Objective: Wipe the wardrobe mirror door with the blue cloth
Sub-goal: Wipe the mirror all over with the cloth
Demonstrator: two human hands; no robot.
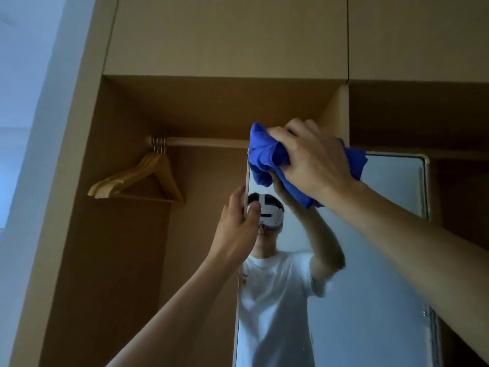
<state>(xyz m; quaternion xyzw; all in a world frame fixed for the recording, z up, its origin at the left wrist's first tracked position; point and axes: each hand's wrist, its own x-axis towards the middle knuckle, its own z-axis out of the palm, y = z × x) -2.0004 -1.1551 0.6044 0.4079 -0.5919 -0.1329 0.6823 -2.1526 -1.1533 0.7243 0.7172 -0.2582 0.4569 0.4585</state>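
The tall mirror door [383, 260] stands in front of the open wardrobe, with a pale metal frame and rounded top corners. My right hand [315, 160] grips a bunched blue cloth [267, 157] and presses it against the mirror's upper left corner. My left hand [238, 221] holds the mirror's left edge lower down, thumb on the glass side and fingers behind the frame. The glass reflects a person in a white T-shirt with raised arms.
A wooden rail [206, 142] crosses the left wardrobe bay, with several wooden hangers [148, 178] bunched at its left end. A vertical divider panel [338, 115] stands behind the cloth. Closed upper cabinets [227, 35] sit above. A pale wall [23, 128] is at left.
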